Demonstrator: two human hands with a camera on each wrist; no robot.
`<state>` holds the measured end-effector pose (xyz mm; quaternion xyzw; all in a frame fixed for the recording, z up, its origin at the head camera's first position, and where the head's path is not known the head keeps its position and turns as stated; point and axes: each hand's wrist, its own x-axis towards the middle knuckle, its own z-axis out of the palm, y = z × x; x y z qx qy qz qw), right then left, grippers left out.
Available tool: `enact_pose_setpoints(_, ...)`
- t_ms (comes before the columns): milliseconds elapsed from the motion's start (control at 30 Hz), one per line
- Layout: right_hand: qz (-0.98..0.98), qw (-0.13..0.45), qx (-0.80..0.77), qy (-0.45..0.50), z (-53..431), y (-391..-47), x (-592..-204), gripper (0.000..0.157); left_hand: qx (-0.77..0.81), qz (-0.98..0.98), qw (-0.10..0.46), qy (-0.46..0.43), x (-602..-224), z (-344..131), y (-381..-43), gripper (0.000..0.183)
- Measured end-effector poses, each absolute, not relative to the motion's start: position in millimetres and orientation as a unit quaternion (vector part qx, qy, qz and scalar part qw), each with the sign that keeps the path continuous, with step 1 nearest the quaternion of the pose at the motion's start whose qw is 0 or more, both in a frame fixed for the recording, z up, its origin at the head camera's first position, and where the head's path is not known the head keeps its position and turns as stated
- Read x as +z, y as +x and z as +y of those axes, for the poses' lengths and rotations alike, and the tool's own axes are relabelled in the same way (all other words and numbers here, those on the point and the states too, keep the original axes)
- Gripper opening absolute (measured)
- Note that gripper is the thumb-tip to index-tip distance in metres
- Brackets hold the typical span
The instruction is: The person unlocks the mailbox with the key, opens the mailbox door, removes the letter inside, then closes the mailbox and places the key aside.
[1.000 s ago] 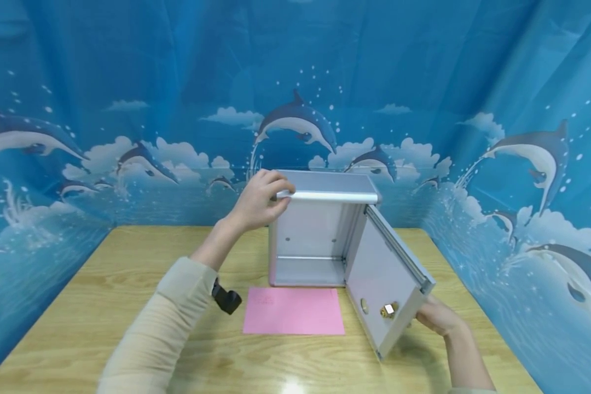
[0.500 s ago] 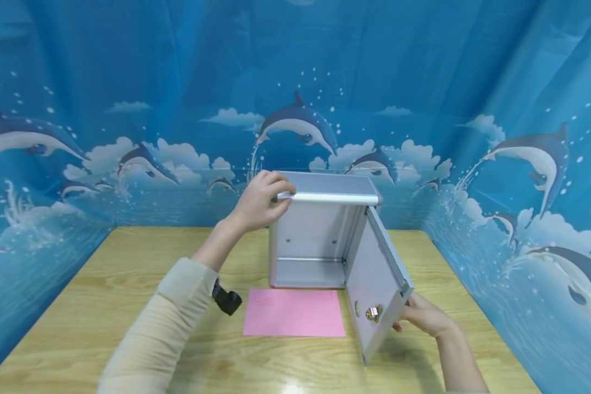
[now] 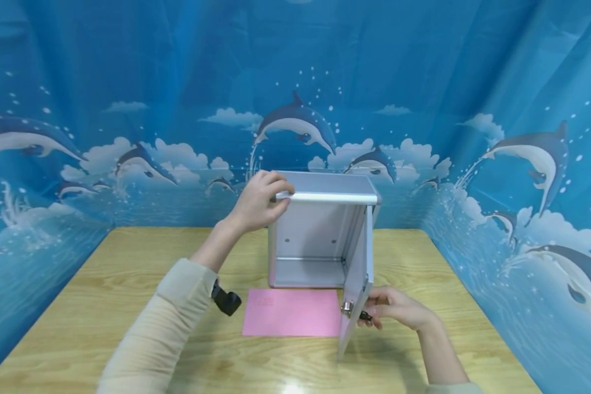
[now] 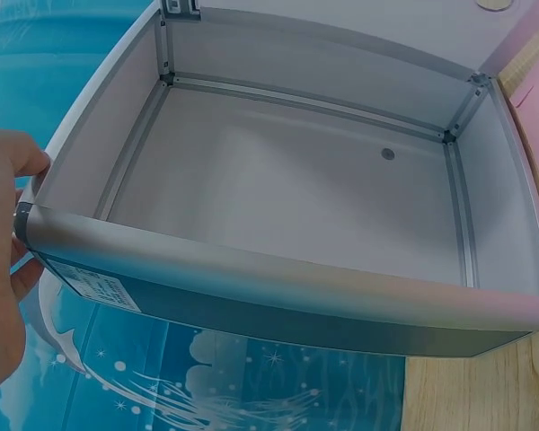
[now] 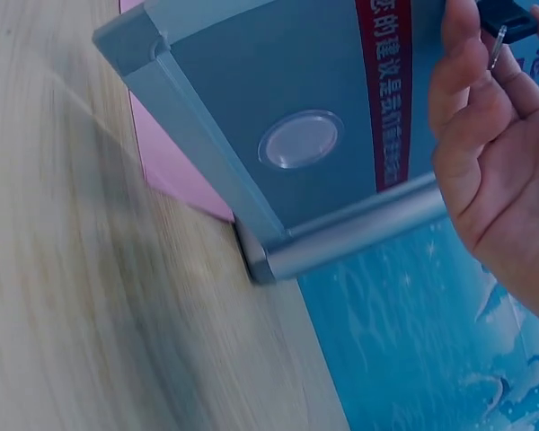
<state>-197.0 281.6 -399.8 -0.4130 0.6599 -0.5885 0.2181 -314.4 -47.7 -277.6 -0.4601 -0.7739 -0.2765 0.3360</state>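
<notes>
A grey metal box [image 3: 327,183] stands on the table with its front uncovered and its inside bare. My left hand [image 3: 260,203] grips the upper left corner of that box, fingers over the top edge and thumb below. Hinged at the right side, the door [image 3: 358,273] juts toward me, seen almost edge-on. My right hand [image 3: 399,307] is at its outer face, pinching a black-headed key [image 5: 508,20] at the lock. On the door's inner face sits the brass-coloured lock [image 3: 347,308]. In the right wrist view, a round window [image 5: 301,139] and a red strip with writing show on the door.
A pink sheet of paper [image 3: 291,312] lies flat in front of the box, its right edge beside the door. A wooden table [image 3: 143,273] carries everything. Behind and at both sides hangs a blue curtain [image 3: 202,65] printed with dolphins.
The door has swung leftward, toward the box front, with my right hand moving along with it. My left hand, the box and the pink paper have stayed in place.
</notes>
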Motion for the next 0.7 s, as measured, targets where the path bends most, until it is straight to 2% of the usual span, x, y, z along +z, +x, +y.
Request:
enact_pose_setpoints(400,0.662,0.22,-0.578,-0.425,255,-203,-397,0.018,-0.276,-0.776,0.33,-0.462,-278,-47,-315,0.011)
enact_pose_setpoints(700,0.687,0.213,-0.574,-0.392,244,-204,-394,0.017,-0.28,-0.77,0.333,-0.467,-278,-48,-316,0.012)
